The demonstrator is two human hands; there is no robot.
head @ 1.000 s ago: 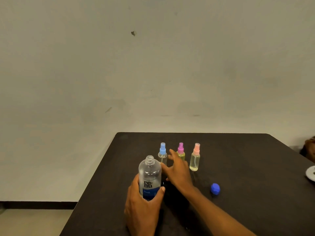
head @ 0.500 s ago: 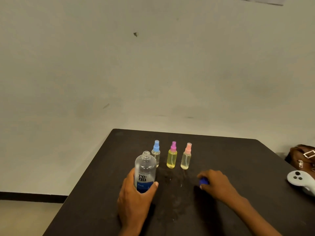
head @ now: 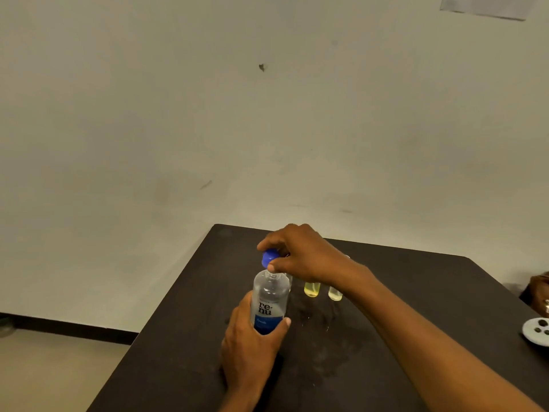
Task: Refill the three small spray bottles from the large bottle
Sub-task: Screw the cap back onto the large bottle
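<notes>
The large clear bottle (head: 269,298) with a blue "renu" label stands upright on the dark table (head: 416,292). My left hand (head: 248,349) grips its lower part. My right hand (head: 303,255) pinches the blue cap (head: 269,257) just above the bottle's open neck. Behind my right hand stand the small spray bottles; only the bottom of the yellow one (head: 311,289) and of the paler one (head: 335,293) show, plus a sliver of a third (head: 288,278) behind the big bottle. Their spray tops are hidden.
A white controller-like object (head: 536,333) lies at the table's right edge, with a brown item (head: 539,288) behind it. The table's left edge drops to the floor beside a plain wall. Faint wet marks (head: 315,318) show on the tabletop before the small bottles.
My right hand picked the blue cap up off the table and carried it left and up to the large bottle's neck. My left hand kept its grip on the bottle.
</notes>
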